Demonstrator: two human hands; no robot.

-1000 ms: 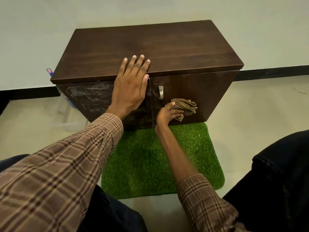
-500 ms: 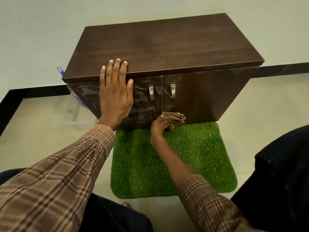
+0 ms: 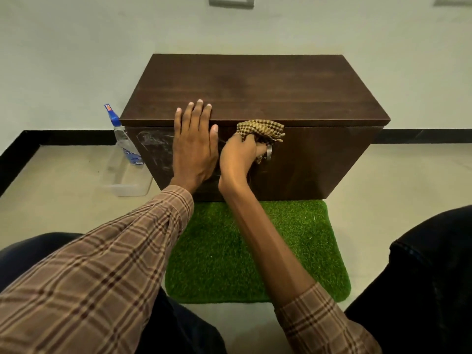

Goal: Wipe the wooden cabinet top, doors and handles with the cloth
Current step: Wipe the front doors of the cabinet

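At the front of the wooden cabinet, near its twelve o'clock edge where the top overhangs the doors, we have the cloth bunched in our right hand. That hand is closed in a loose fist round the cloth, its fingers curled over a metal handle, of which only a sliver shows. Our left hand holds nothing: it lies flat and spread on the left door, fingertips hooked over the top's front lip, bracing the cabinet.

We judge the cloth soft, light and limp. It will fold to any shape, so we do best to keep it wadded in the palm with a pad pushed forward under the fingertips. Loose corners droop at three o'clock of the fist and could snag on the handle. The handle looks slim, stiff and smooth, so pinching it through the cloth and sliding along it should serve. The cabinet seems heavy and rigid, though on the grass mat it might shift, hence the bracing palm.

Whitish smears remain on the left door at nine o'clock of the left hand. A spray bottle stands just beside the cabinet's left side.
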